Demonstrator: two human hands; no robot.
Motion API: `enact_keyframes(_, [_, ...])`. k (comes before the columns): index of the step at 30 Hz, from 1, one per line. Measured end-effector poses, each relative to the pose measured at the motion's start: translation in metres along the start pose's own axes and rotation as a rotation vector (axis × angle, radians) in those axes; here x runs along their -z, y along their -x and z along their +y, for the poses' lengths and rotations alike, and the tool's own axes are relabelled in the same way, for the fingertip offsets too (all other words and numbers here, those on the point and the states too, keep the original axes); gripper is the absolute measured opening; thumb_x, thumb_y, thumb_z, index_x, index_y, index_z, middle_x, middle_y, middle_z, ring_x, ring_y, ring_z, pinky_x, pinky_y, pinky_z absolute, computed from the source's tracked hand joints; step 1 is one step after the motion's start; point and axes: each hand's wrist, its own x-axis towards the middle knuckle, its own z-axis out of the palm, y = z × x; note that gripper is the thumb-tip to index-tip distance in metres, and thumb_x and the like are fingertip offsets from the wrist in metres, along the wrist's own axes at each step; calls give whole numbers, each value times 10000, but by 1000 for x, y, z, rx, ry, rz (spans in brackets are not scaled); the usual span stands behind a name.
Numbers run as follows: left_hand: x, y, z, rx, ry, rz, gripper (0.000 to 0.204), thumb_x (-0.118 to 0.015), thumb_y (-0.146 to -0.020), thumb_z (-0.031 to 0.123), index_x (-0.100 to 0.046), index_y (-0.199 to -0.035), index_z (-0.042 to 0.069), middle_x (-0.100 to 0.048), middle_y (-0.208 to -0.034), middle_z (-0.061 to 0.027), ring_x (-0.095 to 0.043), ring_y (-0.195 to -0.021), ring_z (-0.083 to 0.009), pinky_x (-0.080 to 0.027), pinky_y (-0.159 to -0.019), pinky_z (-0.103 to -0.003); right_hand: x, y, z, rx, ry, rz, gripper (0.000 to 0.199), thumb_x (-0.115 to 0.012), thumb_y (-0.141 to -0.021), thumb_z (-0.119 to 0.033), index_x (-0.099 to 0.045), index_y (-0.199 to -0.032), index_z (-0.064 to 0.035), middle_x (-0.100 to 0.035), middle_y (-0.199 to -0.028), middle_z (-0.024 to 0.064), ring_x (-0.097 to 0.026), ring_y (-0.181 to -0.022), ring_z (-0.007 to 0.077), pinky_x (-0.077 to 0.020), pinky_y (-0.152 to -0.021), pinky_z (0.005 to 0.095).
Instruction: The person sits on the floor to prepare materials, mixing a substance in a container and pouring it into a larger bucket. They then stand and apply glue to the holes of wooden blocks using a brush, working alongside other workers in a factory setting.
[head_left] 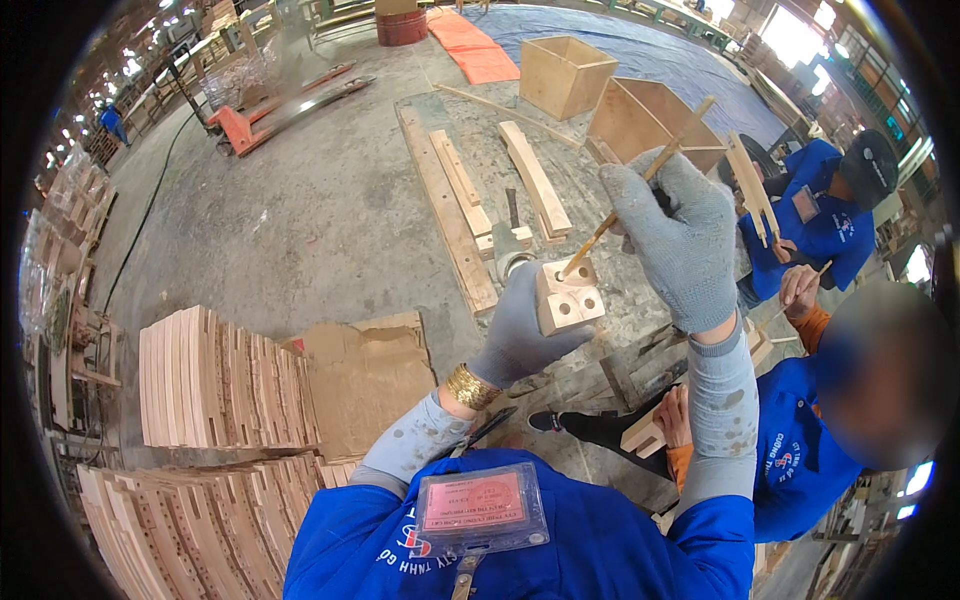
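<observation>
My left hand (515,335), in a grey glove, is closed around pale wooden pieces (568,312) held together, their ends facing up. Several round holes show in those ends. My right hand (680,240), also gloved, pinches a thin wooden stick (592,243) that slants down to the left. The stick's lower tip is at one of the upper holes; how deep it sits cannot be told. Its upper end rises past my fingers.
A worktable (440,215) ahead carries wooden bars (535,180) and a hammer-like tool (515,225). Wooden boxes (565,75) stand beyond. Stacked wood strips (225,380) are at left, a red pallet jack (240,130) farther off. Two co-workers (815,450) in blue are at right.
</observation>
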Motion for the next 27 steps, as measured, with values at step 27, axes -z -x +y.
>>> enact_keyframes(27, [-2, -6, 9, -97, -49, 45, 603, -779, -658, 133, -398, -1110, 11, -565, -1052, -102, -558, -951, -153, -464, -808, -288, 22, -1, 16, -102, 31, 44, 174, -618, -841, -181, -604, -807, -12, -556, -533, 21, -495, -429, 44, -361, -391, 176])
